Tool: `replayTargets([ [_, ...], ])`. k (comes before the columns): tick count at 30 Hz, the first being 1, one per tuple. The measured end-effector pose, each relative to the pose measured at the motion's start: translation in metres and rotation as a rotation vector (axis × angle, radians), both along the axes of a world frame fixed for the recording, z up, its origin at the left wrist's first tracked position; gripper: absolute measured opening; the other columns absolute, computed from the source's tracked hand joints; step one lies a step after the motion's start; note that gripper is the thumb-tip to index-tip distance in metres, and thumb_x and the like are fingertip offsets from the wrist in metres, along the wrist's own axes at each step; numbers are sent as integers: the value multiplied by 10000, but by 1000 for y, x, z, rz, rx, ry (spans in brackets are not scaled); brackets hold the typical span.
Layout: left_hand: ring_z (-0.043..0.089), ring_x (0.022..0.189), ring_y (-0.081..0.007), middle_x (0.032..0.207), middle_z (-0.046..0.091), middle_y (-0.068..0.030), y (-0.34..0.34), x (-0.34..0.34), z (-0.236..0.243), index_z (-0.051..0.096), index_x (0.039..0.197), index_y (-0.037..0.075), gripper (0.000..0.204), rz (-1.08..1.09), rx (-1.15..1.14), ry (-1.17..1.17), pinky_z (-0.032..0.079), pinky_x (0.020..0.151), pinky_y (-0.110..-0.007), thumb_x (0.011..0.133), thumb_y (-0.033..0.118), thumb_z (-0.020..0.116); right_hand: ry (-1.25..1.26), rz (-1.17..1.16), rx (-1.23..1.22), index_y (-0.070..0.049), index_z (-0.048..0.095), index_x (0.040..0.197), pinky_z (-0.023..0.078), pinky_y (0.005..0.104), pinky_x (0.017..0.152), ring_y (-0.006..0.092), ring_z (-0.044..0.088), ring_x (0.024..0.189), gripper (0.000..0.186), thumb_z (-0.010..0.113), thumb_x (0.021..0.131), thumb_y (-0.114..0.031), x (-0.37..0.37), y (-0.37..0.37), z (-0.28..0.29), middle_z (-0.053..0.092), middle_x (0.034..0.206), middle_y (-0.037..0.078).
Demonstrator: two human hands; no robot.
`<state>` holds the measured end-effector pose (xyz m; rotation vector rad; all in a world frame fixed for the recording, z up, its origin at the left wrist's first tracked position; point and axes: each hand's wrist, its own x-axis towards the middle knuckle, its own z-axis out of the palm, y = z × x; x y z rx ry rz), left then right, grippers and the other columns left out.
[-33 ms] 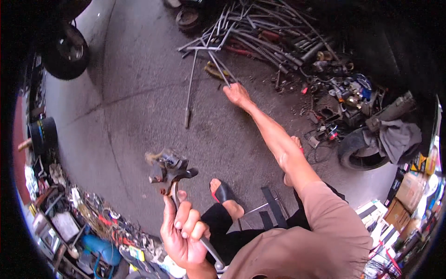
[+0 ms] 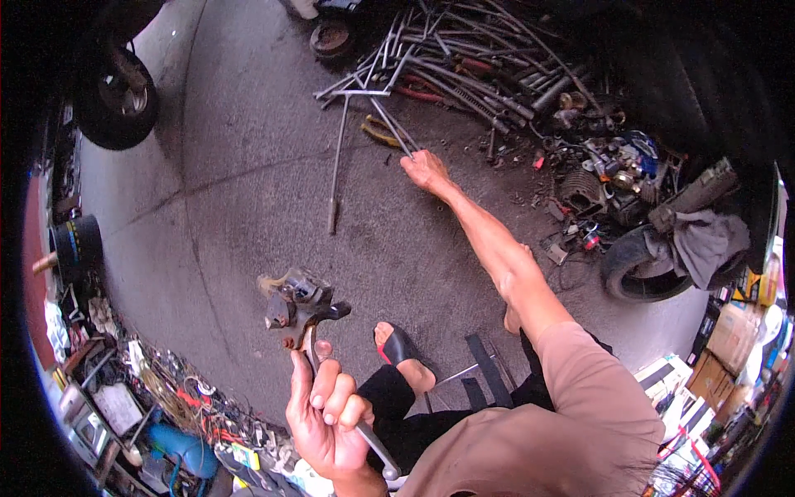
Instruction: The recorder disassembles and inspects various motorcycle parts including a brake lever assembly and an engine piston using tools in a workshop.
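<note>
left hand [image 2: 330, 418]: fingers wrapped round a metal handle — grimy brake part [image 2: 294, 305] on top
right hand [image 2: 424, 170]: stretched out, fingers closing on a t-bar wrench [image 2: 383, 105] — scrap rods [image 2: 472, 66] beyond

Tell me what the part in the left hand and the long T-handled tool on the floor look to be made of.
Part: apparently cast metal, dull grey with rusty-brown patches, gripped by its lever in the left hand. T-handled tool: likely steel, a thin grey bar with a faint sheen.
</note>
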<state>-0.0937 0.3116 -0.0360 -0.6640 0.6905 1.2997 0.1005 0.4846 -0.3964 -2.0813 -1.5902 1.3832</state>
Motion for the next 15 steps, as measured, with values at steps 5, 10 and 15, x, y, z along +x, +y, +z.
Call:
replayTargets([
  [5, 276, 470, -70, 610, 332, -1, 1, 11, 6, 450, 1151, -83, 427, -13, 54, -10, 217, 391, -219, 989, 288, 316, -253, 162, 50, 0, 647, 838, 457, 481, 778, 405, 594, 878, 433, 441, 798, -378, 74, 2, 41, 617, 883, 249],
  [10, 277, 479, -64, 614, 335, 6, -3, 33, 13, 465, 1133, -101, 402, -94, 167, -65, 230, 399, -213, 984, 253, 345, -488, 359, 200, 19, 610, 815, 502, 460, 713, 366, 620, 839, 321, 472, 786, -269, 136, -12, 72, 627, 860, 232],
  [15, 243, 451, -49, 580, 289, 31, -6, 45, 10, 480, 1107, -99, 351, -155, 225, -139, 203, 387, -210, 962, 214, 415, -523, 460, 283, -1, 623, 875, 518, 457, 689, 344, 637, 830, 235, 577, 726, -176, 159, -80, 113, 636, 881, 206],
])
